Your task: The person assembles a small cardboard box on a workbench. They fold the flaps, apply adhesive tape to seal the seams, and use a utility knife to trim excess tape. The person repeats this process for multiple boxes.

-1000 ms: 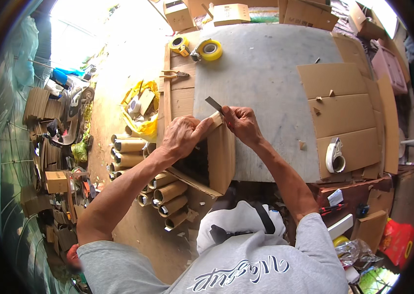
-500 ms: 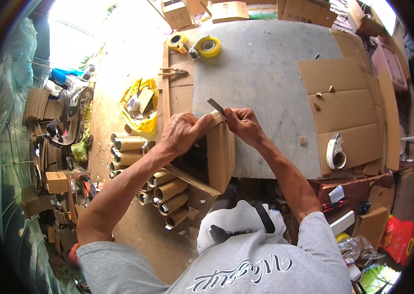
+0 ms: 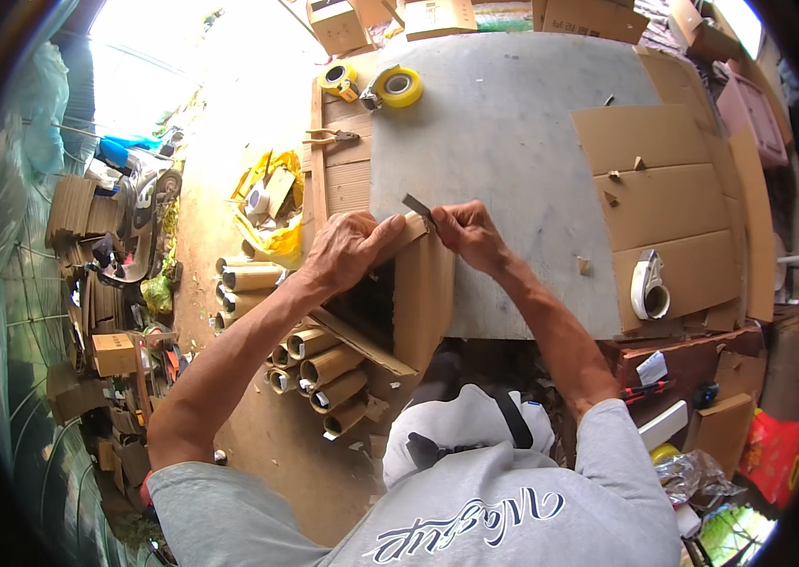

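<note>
Fingers [image 3: 376, 236] of the left hand [image 3: 347, 248] clamp the cardboard box [image 3: 418, 293] at the near edge of the grey surface [image 3: 503, 123]; the right hand [image 3: 465, 231] grips a blade [image 3: 416, 206], apparently mid-cut. The next stroke likely needs steady bracing, fingers clear.

Upright brown cardboard box [image 3: 421, 293], table edge
</note>
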A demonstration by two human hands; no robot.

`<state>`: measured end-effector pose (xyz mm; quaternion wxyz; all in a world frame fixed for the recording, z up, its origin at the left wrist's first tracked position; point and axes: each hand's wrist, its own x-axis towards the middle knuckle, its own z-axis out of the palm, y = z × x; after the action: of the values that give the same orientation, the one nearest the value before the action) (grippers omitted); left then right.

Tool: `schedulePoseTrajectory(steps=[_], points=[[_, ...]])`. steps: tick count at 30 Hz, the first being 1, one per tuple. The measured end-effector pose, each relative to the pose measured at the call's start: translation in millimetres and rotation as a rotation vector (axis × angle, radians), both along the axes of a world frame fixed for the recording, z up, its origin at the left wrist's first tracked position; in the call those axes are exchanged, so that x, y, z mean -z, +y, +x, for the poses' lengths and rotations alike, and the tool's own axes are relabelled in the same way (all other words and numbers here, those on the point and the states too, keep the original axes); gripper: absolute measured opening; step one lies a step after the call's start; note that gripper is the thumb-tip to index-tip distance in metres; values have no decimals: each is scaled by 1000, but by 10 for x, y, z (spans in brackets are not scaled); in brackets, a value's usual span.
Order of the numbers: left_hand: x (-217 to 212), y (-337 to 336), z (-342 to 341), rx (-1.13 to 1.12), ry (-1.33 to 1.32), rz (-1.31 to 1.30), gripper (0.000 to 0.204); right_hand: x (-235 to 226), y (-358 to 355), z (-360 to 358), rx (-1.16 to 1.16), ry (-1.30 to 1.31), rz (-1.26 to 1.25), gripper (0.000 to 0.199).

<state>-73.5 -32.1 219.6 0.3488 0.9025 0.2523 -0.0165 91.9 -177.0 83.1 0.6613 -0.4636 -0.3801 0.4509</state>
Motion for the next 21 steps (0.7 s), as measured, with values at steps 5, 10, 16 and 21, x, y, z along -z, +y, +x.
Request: schedulePoseTrajectory(steps=[5, 10, 16, 21], points=[[-45, 45, -76, -7, 77, 35, 77, 449, -512, -265, 79, 28, -33, 54], [-44, -3, 54, 24, 60, 8, 78, 488, -931, -525, 574, 442, -297, 34], [-9, 97, 65, 117, 100, -25, 74, -380, -961, -826, 668, -319, -319, 22], [-50, 97, 101, 246, 46, -130, 66, -796, -707, -974, 830, -832, -151, 36]])
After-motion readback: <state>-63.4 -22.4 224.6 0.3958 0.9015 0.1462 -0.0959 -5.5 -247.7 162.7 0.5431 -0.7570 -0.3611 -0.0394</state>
